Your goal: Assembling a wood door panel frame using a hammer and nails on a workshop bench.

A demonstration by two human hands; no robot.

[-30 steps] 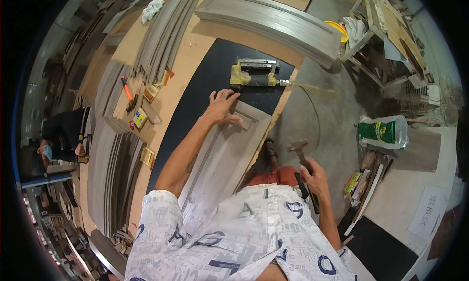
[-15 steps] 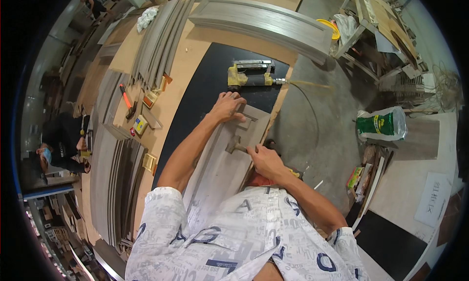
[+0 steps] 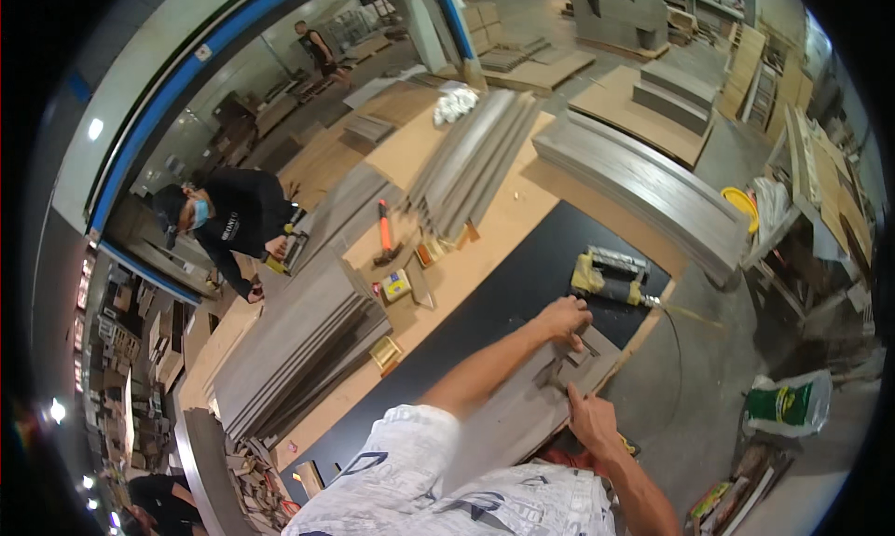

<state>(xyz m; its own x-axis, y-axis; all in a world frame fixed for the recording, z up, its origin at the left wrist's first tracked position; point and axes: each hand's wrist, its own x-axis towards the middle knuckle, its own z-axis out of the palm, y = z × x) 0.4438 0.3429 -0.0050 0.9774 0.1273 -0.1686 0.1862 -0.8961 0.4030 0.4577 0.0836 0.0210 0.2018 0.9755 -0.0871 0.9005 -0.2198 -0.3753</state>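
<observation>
A grey wood-grain door panel [image 3: 508,407] lies aslant on the black board [image 3: 447,345] in front of me, its near end hidden by my shirt. My left hand [image 3: 563,322] is at the panel's far end, fingers curled over the edge. In my right hand [image 3: 595,422] is the handle of a hammer [image 3: 557,376], its head low over the panel near the far end. From this angle I cannot tell whether the head touches the wood. Just beyond my left hand lies a yellow-and-black nail gun [image 3: 606,277] with its air hose attached.
Stacked grey panels [image 3: 298,350] and long strips [image 3: 475,163] cover the bench's left side. An orange-handled hammer [image 3: 384,228] and a small yellow box [image 3: 396,284] lie between. A large panel [image 3: 643,186] sits at the far end. A co-worker [image 3: 233,224] handles a nail gun at left.
The view has swung left and up, so the bench appears farther right and the co-worker shows more fully. The left hand stays at the panel's end, and the hammer head is closer to it.
</observation>
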